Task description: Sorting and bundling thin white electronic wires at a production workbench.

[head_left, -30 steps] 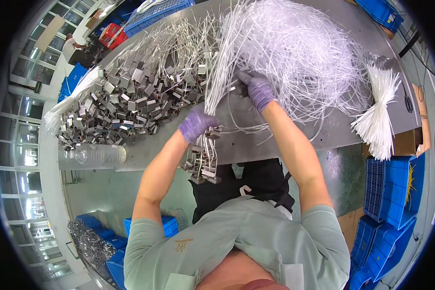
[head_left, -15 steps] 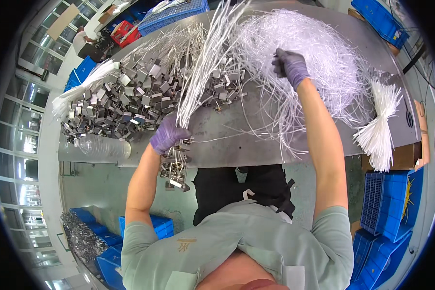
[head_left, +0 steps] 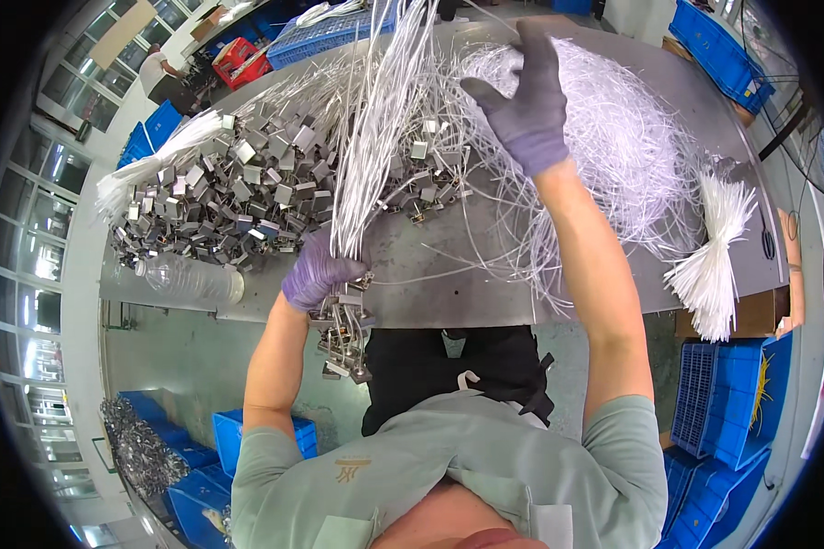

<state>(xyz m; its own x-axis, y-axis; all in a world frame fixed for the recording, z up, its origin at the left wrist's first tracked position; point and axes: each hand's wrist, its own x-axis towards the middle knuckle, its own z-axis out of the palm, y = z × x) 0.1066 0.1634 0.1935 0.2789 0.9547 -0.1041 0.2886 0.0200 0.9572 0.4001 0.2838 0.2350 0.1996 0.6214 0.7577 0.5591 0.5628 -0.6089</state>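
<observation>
In a purple glove, my left hand (head_left: 320, 270) is closed round a bundle of long white wires (head_left: 375, 137). The wires rise from the fist and fan out over the table. Small metal blocks (head_left: 346, 334) on their lower ends hang below the hand, past the table's near edge. My right hand (head_left: 526, 105), gloved too, is raised with thumb and fingers apart and nothing seen in it. Beneath and beside it spreads a large tangled heap of white wires (head_left: 613, 137). Left of the bundle lies a pile of wired metal blocks (head_left: 247, 183).
A clear plastic bottle (head_left: 188, 277) lies at the table's near left. One tied white wire bundle (head_left: 719, 256) hangs over the right edge, beside scissors (head_left: 767, 242). Blue crates (head_left: 737, 403) stand at the lower right. Far left, a person (head_left: 160, 78) is in the background.
My right hand has gone up and slightly left, and its curled fingers have spread. My left hand keeps its hold on the wire bundle, whose upper part has swung a little left.
</observation>
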